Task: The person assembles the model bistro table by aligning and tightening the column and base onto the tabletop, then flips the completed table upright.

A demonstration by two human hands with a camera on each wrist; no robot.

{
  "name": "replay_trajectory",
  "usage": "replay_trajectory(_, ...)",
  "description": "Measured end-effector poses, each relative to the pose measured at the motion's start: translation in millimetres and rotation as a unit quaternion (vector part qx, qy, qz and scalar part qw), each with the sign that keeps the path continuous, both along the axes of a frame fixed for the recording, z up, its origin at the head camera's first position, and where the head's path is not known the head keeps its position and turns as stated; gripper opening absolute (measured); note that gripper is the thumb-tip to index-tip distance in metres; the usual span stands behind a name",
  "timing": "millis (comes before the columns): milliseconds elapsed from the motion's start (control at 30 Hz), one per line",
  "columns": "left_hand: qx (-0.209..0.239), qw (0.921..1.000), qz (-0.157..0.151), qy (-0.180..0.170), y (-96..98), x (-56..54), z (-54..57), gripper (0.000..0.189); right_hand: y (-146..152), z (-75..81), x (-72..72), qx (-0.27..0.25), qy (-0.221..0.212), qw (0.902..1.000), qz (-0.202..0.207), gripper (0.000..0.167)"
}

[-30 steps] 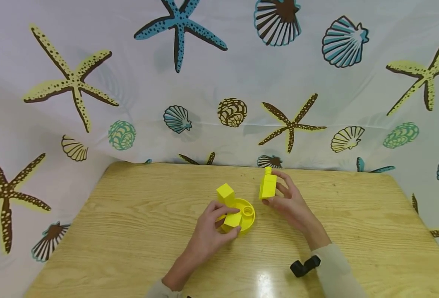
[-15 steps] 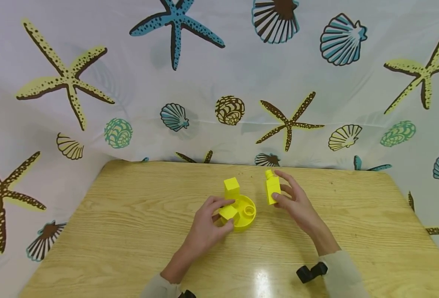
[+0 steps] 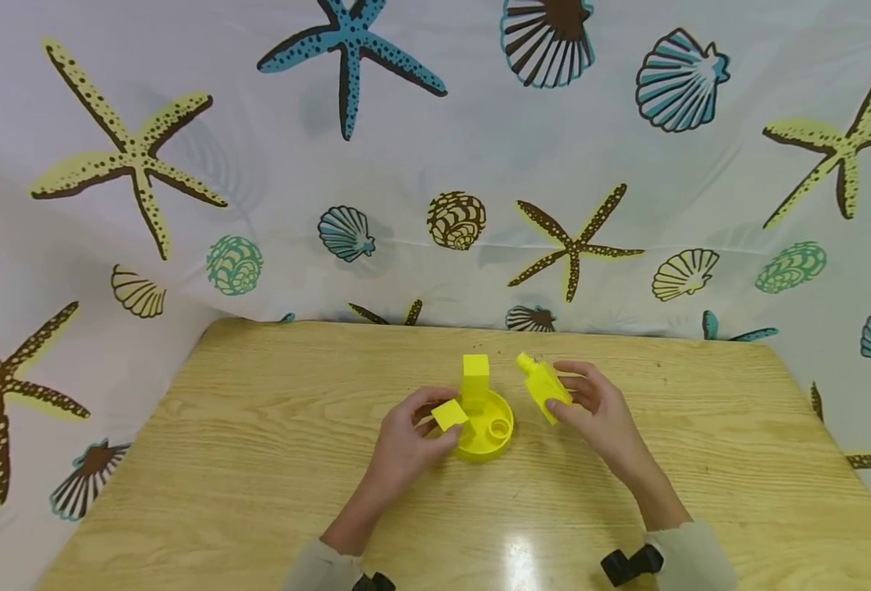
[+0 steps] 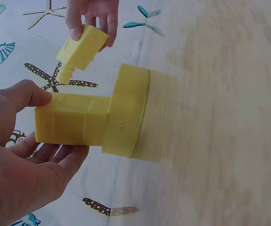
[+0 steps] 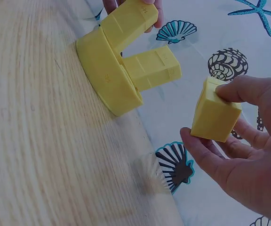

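A round yellow base (image 3: 481, 453) sits on the table, with a ring-shaped socket (image 3: 500, 429) showing at its right. Two yellow rectangular blocks rise from it. My left hand (image 3: 404, 447) grips the nearer left block (image 3: 450, 414) by its sides; in the left wrist view this block (image 4: 72, 120) stands on the base (image 4: 126, 110). The other block (image 3: 475, 377) stands untouched at the back, and also shows in the right wrist view. To the right of the base, my right hand (image 3: 601, 423) holds a third yellow block (image 3: 544, 390) in the air, tilted, its threaded neck (image 4: 66, 74) pointing up and left.
The wooden table (image 3: 272, 427) reaches back to a white cloth (image 3: 405, 164) printed with starfish and shells, which also hangs along both sides. A black wrist camera (image 3: 630, 565) sits on the right sleeve.
The base has turned, so its back block has moved right and the socket slightly right and down. My right hand has moved lower and right, tipping its block from upright to leaning left.
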State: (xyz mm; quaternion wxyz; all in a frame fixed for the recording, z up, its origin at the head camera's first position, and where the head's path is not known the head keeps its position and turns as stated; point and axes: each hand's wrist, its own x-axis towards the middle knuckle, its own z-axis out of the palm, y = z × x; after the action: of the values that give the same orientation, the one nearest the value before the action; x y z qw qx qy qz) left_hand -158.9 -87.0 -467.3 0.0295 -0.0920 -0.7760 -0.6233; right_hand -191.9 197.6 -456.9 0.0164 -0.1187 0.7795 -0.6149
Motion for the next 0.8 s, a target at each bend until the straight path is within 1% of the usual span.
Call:
replay_trajectory(100,0.008,1.0,-0.003,-0.004,-1.7,0.6,0.7,0.04,1.7,-0.7,3.8,0.008,0.012,0.9998,-0.012,0.05)
replay_trajectory(300,0.016,0.9998,-0.003,-0.008,-3.1,2.1,1.7,0.039,0.3,-1.7,7.4,-0.022,0.041,0.9985,-0.028,0.051)
replay_trajectory(433,0.022,0.9996,-0.003,-0.014,-5.2,4.0,0.9,0.037,-2.6,-1.3,11.2,-0.022,0.055,0.9972,-0.047,0.046)
replay_trajectory(533,0.018,0.9997,-0.004,-0.013,-6.5,4.6,1.0,0.038,-5.3,-1.2,13.2,-0.02,0.061,0.9965,-0.053,0.044)
replay_trajectory(667,0.012,0.9999,-0.005,-0.009,-7.3,4.4,0.9,0.039,-8.7,-3.4,14.3,-0.03,0.071,0.996,-0.047,0.044)
replay_trajectory(800,0.016,0.9998,-0.003,-0.01,-7.3,4.6,0.5,0.04,-12.6,-6.0,15.2,-0.044,0.069,0.996,-0.037,0.048)
